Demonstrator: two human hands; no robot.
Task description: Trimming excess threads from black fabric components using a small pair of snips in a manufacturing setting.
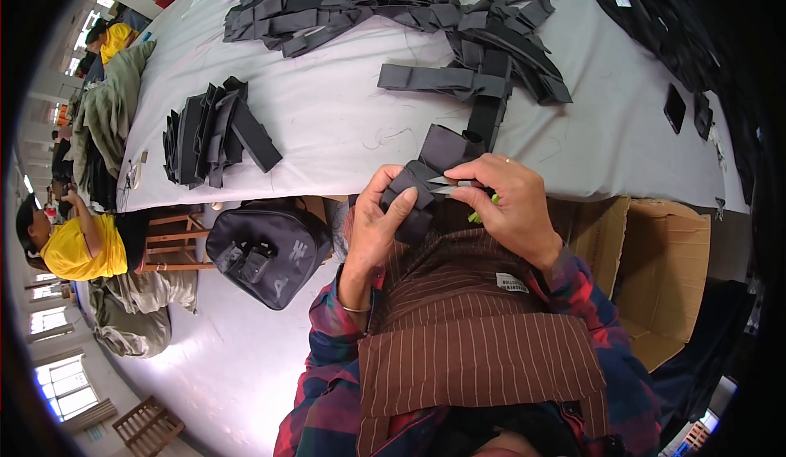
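Left hand: the left hand (378, 224) was wrapped tight around a dark fabric piece (426, 180), thumb on top.
Right hand: the right hand (509, 203) pinched small green-handled thread snips (455, 184), blades aimed toward 9 o'clock, right at the fabric.
Fabric piece: sat just off the near table edge over the lap, long axis running roughly 7 to 1 o'clock, upper end toward the table (344, 113).
Around: one tidy stack of dark pieces (214, 134) at 10 o'clock, one big loose heap (393, 3) at 12, a black bag (268, 251) at 9, one open cardboard box (663, 269) at 3.
In the way: nothing between the hands, tbh; they were nearly touching.
Other people: one person in yellow (78, 244) seated far off at 9.
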